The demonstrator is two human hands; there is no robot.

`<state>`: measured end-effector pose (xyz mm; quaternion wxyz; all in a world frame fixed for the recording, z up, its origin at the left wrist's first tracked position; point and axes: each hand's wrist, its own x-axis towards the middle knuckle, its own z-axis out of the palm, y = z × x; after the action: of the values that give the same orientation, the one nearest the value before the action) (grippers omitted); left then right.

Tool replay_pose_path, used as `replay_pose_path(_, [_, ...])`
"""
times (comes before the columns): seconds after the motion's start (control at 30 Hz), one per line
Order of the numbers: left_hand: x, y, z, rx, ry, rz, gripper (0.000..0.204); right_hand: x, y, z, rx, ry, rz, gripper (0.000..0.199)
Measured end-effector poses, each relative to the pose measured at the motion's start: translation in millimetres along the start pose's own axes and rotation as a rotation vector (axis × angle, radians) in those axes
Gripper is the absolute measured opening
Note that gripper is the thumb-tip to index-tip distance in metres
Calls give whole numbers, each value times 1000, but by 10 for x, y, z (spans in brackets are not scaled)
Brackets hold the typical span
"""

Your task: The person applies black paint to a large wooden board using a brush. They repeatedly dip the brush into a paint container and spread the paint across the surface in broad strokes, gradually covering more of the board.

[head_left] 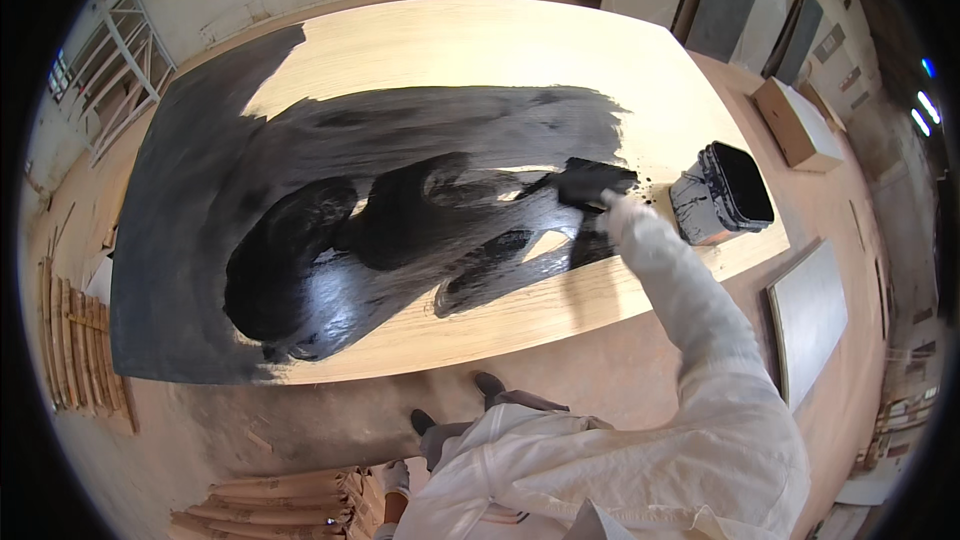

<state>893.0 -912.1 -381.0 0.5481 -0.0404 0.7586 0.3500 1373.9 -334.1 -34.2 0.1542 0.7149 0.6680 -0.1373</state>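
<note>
A large pale wooden board lies flat in front of me, much of it covered in black paint, dull at the left and wet and glossy in the middle. My right hand, in a whitish glove, is closed on a wide paintbrush, its head black with paint and against the board. Just right of it, a paint-streaked bucket stands on the board with black inside. Down by my side hangs my gloved left hand, away from the board; its fingers are too small to make out.
Brown paper sacks lie behind me near my left hand. Leaning panels stand at the far right, with a cardboard box and a grey slab beside the board. A metal frame and a wooden slatted stack are at left.
</note>
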Motion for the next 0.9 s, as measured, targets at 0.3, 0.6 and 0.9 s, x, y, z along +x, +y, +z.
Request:
replay_pose_path(0.3, [-57, 307, 444, 81, -70, 80, 13, 976, 1330, -18, 502, 50, 552, 53])
replay_pose_path(0.6, [-237, -157, 368, 129, -1, -20, 14, -462, 1551, 263, 60, 0, 96, 47])
replay_pose_path(0.9, [176, 113, -93, -82, -118, 12, 14, -1486, 852, 426, 6, -46, 2, 43])
